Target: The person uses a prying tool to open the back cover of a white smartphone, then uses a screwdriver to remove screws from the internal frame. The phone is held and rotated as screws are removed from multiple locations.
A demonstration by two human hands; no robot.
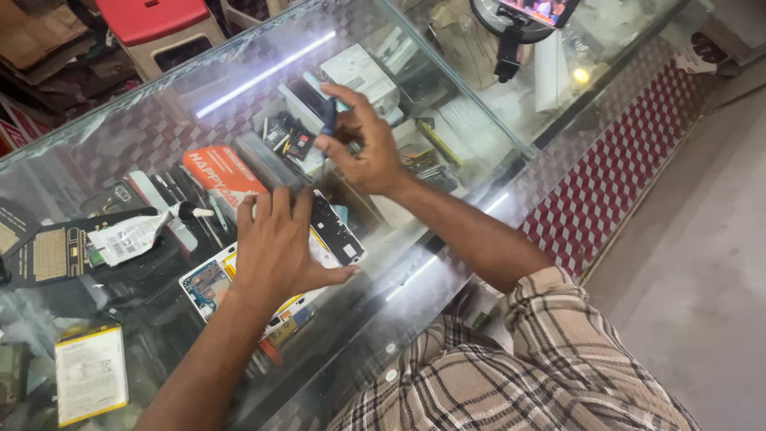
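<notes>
Near edge, 8 o'clock: one flat yellow-rimmed battery pack (90, 373) on glass-topped bench (415, 263). Centre: left hand (275, 243) flat, fingers spread, pressing one opened white-framed phone with bare circuit board (339, 235). At 9 o'clock: one white glue tube with black nozzle (136, 234). Farther, 12 o'clock: right hand (363, 144) raised, pinching one slim dark blue tool (329, 116). Far, 1 o'clock: one phone on stand (536, 9).

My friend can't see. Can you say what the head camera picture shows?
A person's left hand presses flat on an opened white smartphone lying on a glass counter, while the right hand lifts a small dark tool above it.
</notes>
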